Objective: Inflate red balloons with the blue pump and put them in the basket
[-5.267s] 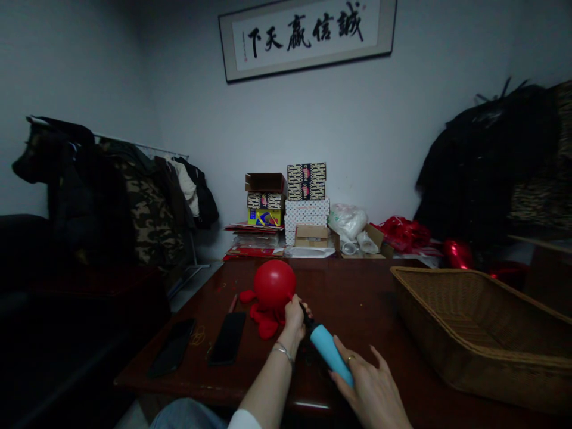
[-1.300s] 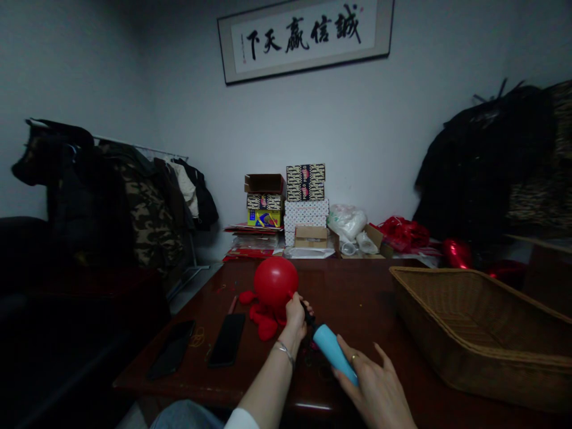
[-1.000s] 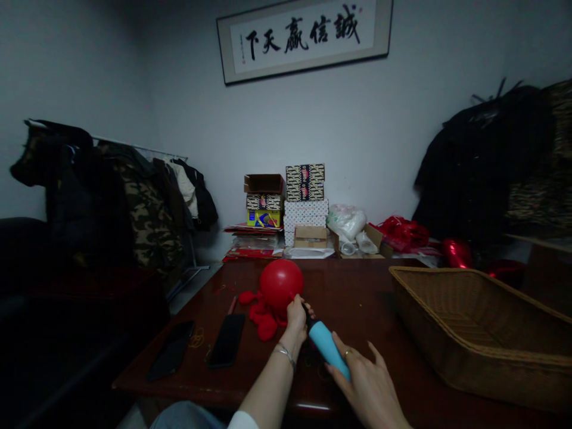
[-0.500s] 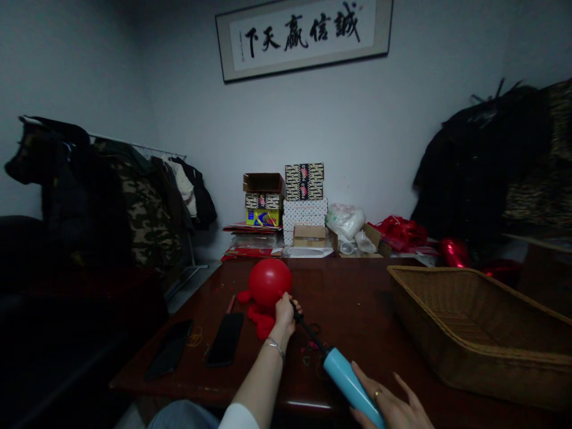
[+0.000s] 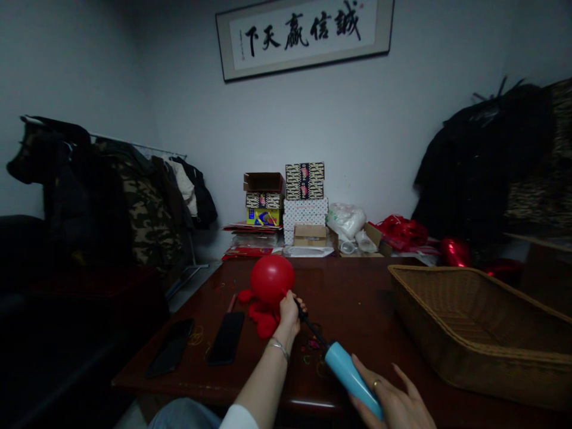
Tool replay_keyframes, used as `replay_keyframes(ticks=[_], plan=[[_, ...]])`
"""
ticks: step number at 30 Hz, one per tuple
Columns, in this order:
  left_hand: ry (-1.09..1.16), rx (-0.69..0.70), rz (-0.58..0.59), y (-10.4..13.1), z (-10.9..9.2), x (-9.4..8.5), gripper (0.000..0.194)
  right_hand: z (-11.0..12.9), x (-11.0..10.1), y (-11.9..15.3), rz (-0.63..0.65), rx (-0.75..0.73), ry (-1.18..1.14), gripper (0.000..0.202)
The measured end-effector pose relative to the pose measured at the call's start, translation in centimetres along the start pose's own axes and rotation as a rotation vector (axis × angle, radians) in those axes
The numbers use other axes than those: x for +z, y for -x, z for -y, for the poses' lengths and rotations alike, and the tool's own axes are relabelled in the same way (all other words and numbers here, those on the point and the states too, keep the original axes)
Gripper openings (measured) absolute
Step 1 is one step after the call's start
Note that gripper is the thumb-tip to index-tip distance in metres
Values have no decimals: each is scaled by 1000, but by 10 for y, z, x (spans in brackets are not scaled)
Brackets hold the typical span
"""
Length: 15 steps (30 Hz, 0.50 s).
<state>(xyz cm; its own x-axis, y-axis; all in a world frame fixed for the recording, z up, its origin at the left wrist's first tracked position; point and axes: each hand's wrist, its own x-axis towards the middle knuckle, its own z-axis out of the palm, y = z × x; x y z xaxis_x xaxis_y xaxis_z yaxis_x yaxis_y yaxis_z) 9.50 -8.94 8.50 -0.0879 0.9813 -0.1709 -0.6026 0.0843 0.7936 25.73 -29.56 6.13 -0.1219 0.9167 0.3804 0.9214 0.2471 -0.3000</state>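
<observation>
A round, inflated red balloon (image 5: 271, 277) is at the far end of a blue hand pump (image 5: 351, 376). My left hand (image 5: 291, 311) is closed where the balloon's neck meets the black nozzle, so the joint itself is hidden. My right hand (image 5: 395, 398) is on the pump's blue barrel, thumb along one side, with some fingers raised off it. The pump slants from lower right up toward the left. Limp red balloons (image 5: 264, 322) lie on the table beneath the inflated one.
Two dark phones (image 5: 227, 338) lie left on the brown table (image 5: 344, 286), near loose rubber bands (image 5: 195, 335). A large wicker basket (image 5: 465, 333) stands on the right. Stacked boxes (image 5: 305, 217) and plastic bags (image 5: 346, 221) sit behind the table.
The balloon looks slightly larger. My left hand has shifted a little to the right, and the pump's black shaft shows shorter as the barrel sits closer to my left hand.
</observation>
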Motion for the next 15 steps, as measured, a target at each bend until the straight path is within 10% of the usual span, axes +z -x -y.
replay_keyframes(ticks=[15], plan=[[-2, -50, 58, 10, 13, 7, 20, 41, 4, -47, -58, 102, -32, 45]])
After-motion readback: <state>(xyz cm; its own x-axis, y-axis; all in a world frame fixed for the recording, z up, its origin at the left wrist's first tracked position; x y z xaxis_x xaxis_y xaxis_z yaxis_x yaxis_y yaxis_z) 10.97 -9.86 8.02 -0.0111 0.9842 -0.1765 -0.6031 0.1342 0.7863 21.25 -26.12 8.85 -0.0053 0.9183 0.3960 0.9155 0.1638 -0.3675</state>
